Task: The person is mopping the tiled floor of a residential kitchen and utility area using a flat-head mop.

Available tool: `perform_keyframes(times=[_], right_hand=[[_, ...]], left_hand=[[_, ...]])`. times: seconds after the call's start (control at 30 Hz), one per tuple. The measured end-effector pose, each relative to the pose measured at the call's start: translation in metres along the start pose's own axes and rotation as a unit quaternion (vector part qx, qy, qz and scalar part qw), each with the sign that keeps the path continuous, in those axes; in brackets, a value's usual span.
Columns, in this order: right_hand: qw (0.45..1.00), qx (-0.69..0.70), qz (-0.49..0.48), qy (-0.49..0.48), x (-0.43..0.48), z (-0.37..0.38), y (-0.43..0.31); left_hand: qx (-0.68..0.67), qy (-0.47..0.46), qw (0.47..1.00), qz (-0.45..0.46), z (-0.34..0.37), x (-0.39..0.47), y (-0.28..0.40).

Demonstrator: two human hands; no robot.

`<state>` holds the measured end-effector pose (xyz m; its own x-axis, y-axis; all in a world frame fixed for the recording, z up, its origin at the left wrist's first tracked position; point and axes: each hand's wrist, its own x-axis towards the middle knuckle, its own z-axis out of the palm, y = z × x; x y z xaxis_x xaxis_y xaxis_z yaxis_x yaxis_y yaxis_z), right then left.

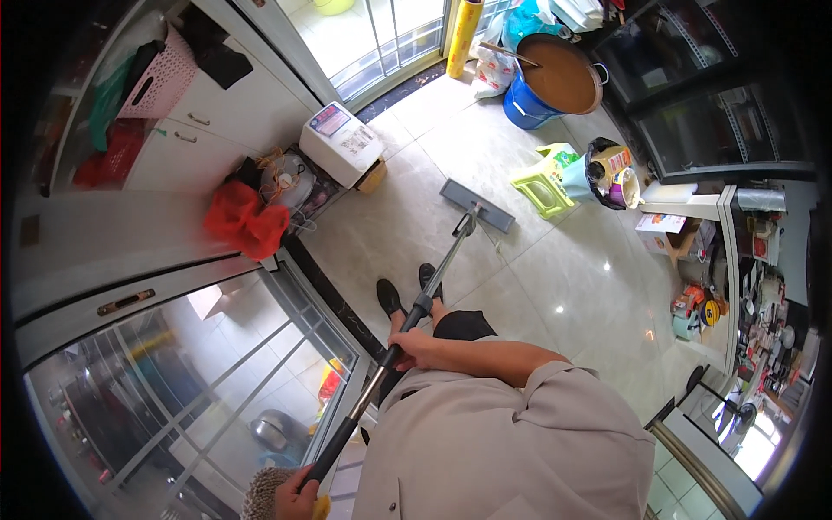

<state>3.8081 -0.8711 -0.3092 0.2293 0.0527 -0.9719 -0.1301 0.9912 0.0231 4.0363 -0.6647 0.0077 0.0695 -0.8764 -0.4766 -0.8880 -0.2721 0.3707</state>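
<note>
A flat mop with a telescopic metal pole (370,390) runs slantwise past my body. Its grey rectangular head (478,205) lies flat on the tiled floor ahead of my feet. My right hand (414,349) grips the black middle part of the pole. Lower in the picture, my left hand (296,497) is closed round the black handle at the pole's upper end. A greyish-beige tufted cloth (265,492) shows beside that hand, with a bit of yellow material below it; whether the hand holds these is unclear.
A blue bucket (530,104) of brown liquid stands ahead, a stick in it. Nearby are a green plastic stool (546,185) and a full trash bin (588,175). A white box (342,144) and red bag (244,218) line the left; a glazed door (214,390) is beside me.
</note>
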Motion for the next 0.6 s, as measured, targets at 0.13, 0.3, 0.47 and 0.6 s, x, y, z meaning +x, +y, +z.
perform_keyframes(times=[0.13, 0.3, 0.47, 0.6], right_hand=[[0.996, 0.066, -0.033, -0.053, 0.015, -0.017, -0.018], [0.984, 0.164, -0.065, -0.038, 0.085, -0.039, -0.062], [0.997, 0.036, -0.032, -0.064, 0.081, -0.004, -0.023], [0.999, -0.006, -0.016, -0.043, 0.052, 0.009, 0.002]], left_hand=[[-0.249, -0.06, 0.936, -0.243, 0.001, 0.009, 0.026], [-0.345, -0.088, 0.887, -0.292, 0.024, 0.033, 0.05], [-0.309, -0.089, 0.888, -0.329, -0.01, 0.01, 0.054], [-0.335, -0.081, 0.893, -0.29, -0.037, -0.016, 0.048]])
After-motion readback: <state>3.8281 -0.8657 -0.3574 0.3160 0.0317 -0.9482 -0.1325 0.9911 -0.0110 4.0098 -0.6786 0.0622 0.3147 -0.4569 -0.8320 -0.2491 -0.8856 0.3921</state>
